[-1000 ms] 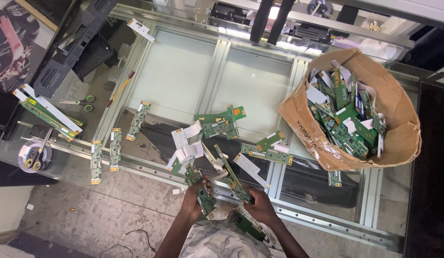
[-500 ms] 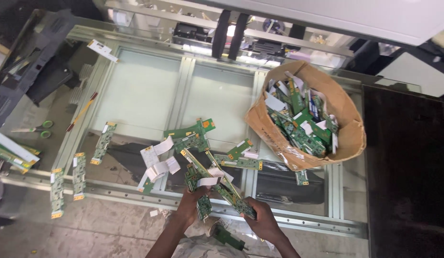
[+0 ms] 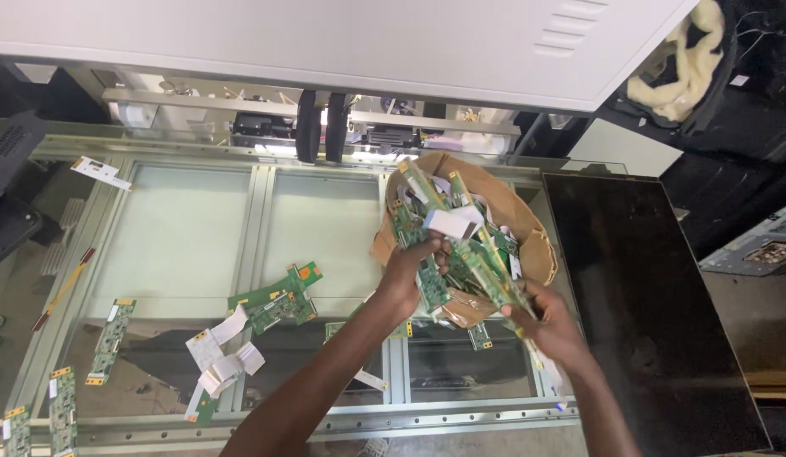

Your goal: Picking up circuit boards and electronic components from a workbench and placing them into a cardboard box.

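My left hand (image 3: 407,275) grips a bundle of green circuit boards (image 3: 427,241) with white ribbon cables, held up at the near rim of a brown cardboard basket (image 3: 541,250). My right hand (image 3: 549,320) holds the right end of the same bundle, a long green board strip (image 3: 486,275). The basket holds several more green boards. On the glass table (image 3: 181,245) to the left lie a larger green board (image 3: 274,302) and white ribbon cables (image 3: 224,351).
Narrow green strips (image 3: 109,338) lie at the table's left, with more at the lower left corner (image 3: 59,398). A dark flat panel (image 3: 647,305) lies to the right of the basket. A white cabinet (image 3: 325,42) overhangs the back. A small board (image 3: 480,336) lies under the basket.
Both hands lifted the pile of boards from the table's near edge and carried it right and away, up to the basket. The camera view swung right.
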